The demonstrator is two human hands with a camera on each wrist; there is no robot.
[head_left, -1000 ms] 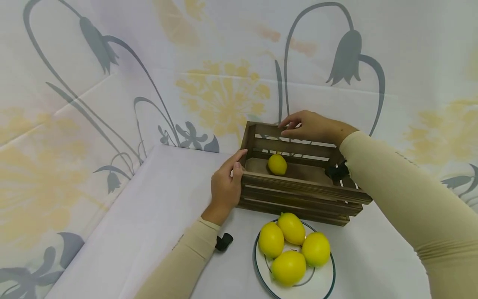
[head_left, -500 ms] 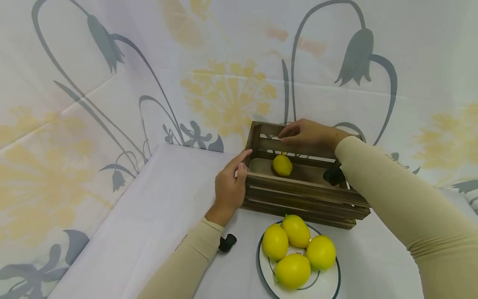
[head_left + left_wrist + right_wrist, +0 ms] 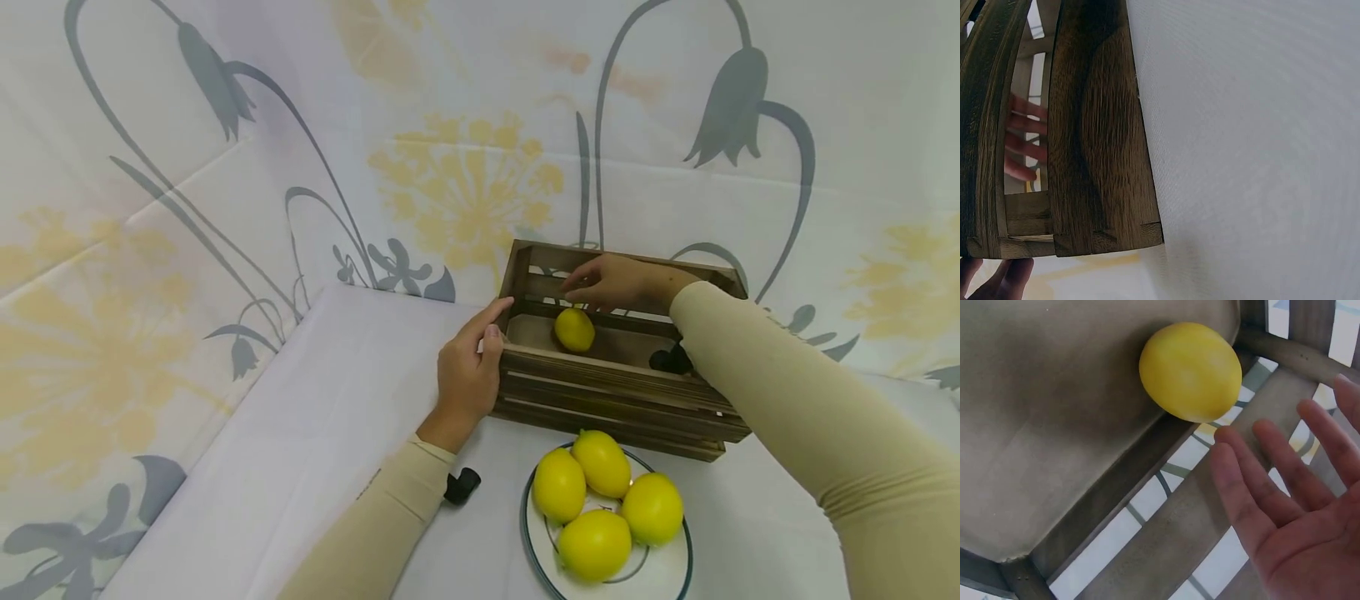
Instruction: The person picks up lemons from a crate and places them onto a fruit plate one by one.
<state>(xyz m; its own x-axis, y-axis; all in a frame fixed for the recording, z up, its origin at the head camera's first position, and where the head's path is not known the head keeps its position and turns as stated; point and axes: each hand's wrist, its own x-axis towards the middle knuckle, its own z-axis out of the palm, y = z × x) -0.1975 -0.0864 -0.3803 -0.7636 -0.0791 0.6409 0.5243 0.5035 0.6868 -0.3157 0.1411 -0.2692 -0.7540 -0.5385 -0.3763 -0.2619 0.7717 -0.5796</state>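
In the head view, a slatted dark-wood crate (image 3: pixel 611 375) stands against the patterned backdrop, a yellow lemon (image 3: pixel 574 330) on its floor near the left end. My left hand (image 3: pixel 468 375) rests against the crate's left end, index finger extended; in the left wrist view its fingertips (image 3: pixel 1017 275) touch the outside of that end. Inside the crate, my right hand (image 3: pixel 611 282) hovers by the back slats, just behind the lemon. The right wrist view shows its fingers (image 3: pixel 1260 487) spread and loosely bent beside the lemon (image 3: pixel 1191 372), holding nothing.
A white plate (image 3: pixel 667 575) with a dark rim stands in front of the crate, bearing several lemons (image 3: pixel 595 545). White cloth (image 3: pixel 337 400) covers the table and patterned cloth (image 3: pixel 465 83) hangs behind. Black wrist cameras (image 3: pixel 462 486) are strapped on both wrists.
My right hand has come down from above the crate's back rim into it, nearer the lemon. My left hand stays at the crate's end. The whole view has shifted slightly.
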